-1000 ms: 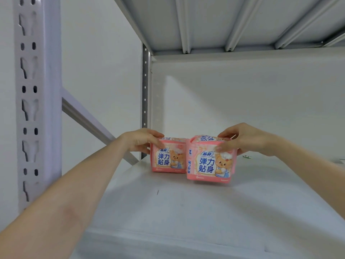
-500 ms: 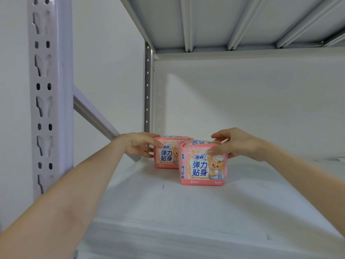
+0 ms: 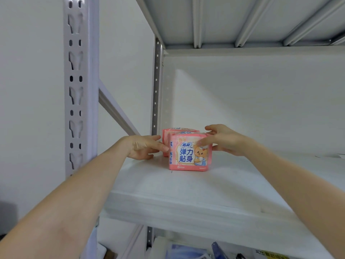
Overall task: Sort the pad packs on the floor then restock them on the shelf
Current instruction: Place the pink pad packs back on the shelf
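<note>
Two pink pad packs stand one behind the other on the white shelf board (image 3: 214, 186), near its back left corner. The front pack (image 3: 190, 152) faces me with a bear picture and blue writing. Only the top and left edge of the rear pack (image 3: 176, 132) show behind it. My left hand (image 3: 144, 147) lies at the packs' left side, fingers fairly straight, fingertips touching the front pack's left edge. My right hand (image 3: 224, 140) reaches over the front pack's top right corner, fingers spread and loose, index finger lying on its face.
A grey slotted upright (image 3: 80, 90) stands close at the left, with a diagonal brace (image 3: 115, 111) behind it. The upper shelf's underside (image 3: 242, 19) hangs overhead. Blue and white goods (image 3: 196, 251) show on the level below.
The right-hand pack came down onto the board and slid left until it stands in front of the other pack. Both hands have loosened from their grips.
</note>
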The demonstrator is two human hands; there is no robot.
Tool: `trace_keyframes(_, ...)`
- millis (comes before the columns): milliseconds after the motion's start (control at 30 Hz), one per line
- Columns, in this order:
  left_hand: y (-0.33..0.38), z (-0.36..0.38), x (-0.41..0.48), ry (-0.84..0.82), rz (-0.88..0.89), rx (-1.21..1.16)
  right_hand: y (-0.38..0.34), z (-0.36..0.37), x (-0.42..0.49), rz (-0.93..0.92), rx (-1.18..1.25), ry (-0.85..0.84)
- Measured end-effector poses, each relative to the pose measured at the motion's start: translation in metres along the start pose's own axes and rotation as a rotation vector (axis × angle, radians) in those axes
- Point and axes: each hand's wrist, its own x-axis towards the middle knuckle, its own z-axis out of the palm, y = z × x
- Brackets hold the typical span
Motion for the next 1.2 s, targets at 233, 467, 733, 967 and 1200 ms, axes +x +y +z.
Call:
trace_keyframes(233,-0.002,0.004,-0.002,-0.007,0.044,0.015,-0.002,0.016,0.013,0.000,0.038,-0.004)
trace_keyframes(467,-0.004,0.004,-0.002,0.003,0.070,-0.035,0.005,0.022,0.018,-0.025,0.041,0.016)
trace_keyframes(733,-0.005,0.003,-0.009,0.007,0.079,-0.053,0.013,0.023,0.020,-0.066,-0.012,0.021)
trace_keyframes(967,-0.004,0.008,-0.019,0.127,0.062,-0.012,0.015,0.028,0.019,-0.067,-0.098,0.081)
trace_keyframes(1200,-0.003,0.026,-0.036,0.406,0.093,0.073,0.011,0.031,0.005,-0.083,-0.209,0.198)
